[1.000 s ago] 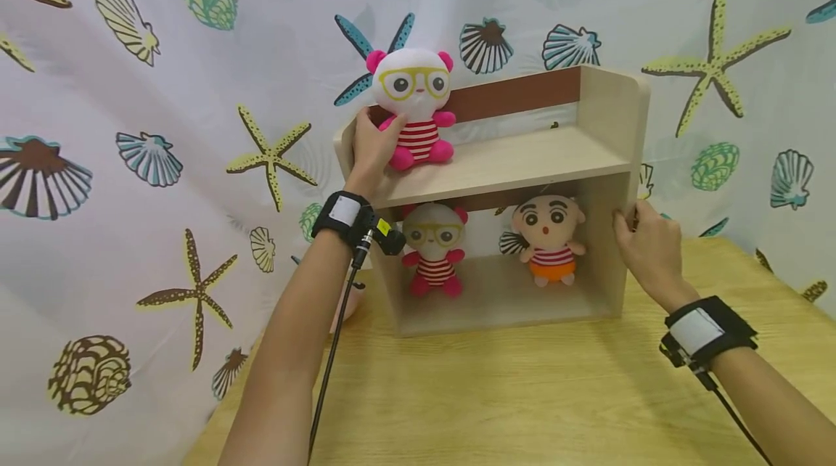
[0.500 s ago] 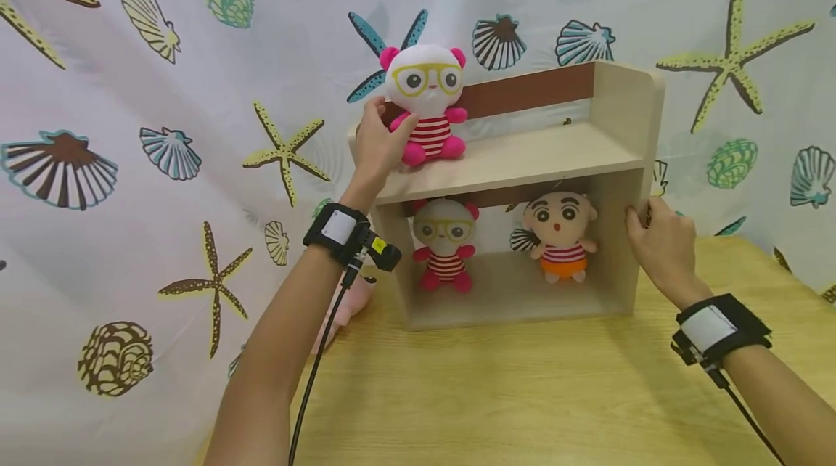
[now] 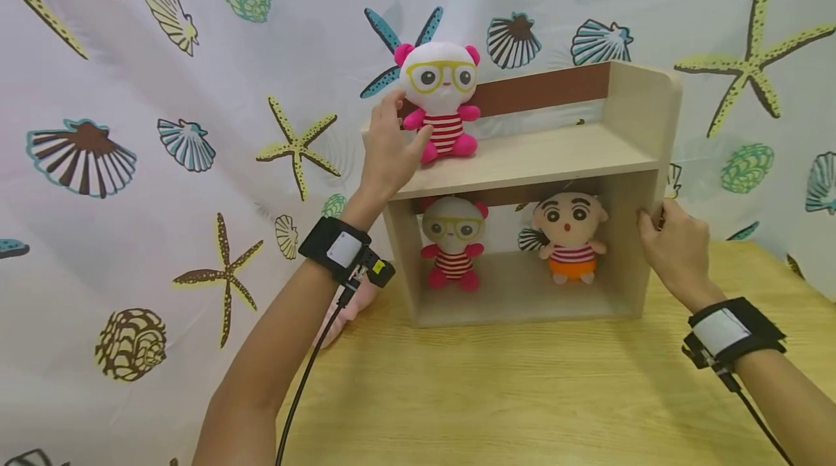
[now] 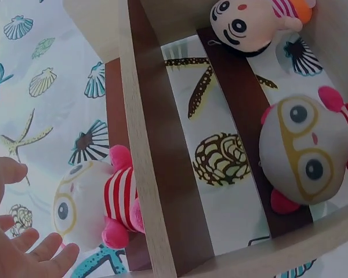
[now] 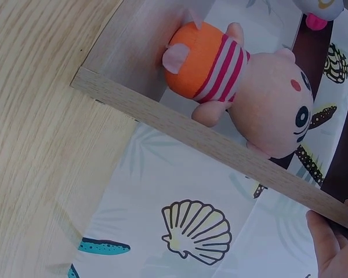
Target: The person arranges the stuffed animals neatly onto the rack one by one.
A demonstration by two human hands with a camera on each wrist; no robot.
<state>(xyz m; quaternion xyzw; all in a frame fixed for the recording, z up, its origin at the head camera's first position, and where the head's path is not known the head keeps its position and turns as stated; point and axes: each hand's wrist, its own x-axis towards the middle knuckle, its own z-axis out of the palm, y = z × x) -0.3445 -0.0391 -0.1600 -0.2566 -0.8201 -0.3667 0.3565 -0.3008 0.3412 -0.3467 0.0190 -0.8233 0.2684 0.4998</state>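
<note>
A white fabric backdrop (image 3: 215, 74) printed with starfish and seashells spreads behind everything, and below it lies a wood-grain table (image 3: 522, 393). On that stands my two-tier wooden shelf (image 3: 542, 150); I take its middle, in the head view, as the centre of the clock. Between 10 and 11 o'clock, the upper panda plush (image 3: 443, 114), with pink ears, yellow glasses and a red-striped belly, sits upright on the top board. Its lookalike, the lower panda plush (image 3: 453, 242), is at 8 o'clock in the compartment beneath, and the boy plush (image 3: 570, 237) with orange shorts shares that compartment, between 4 and 5.

My left hand (image 3: 392, 146) is at 10 o'clock, thumb and fingers spread wide just beside the upper panda; I cannot tell whether they touch it. Between 3 and 4, my right hand (image 3: 679, 252) grips the front edge of the side panel. A black strap (image 3: 336, 248) circles my left wrist, and past it, at 8 o'clock, a partly hidden pink object (image 3: 353, 310) lies on the table.
</note>
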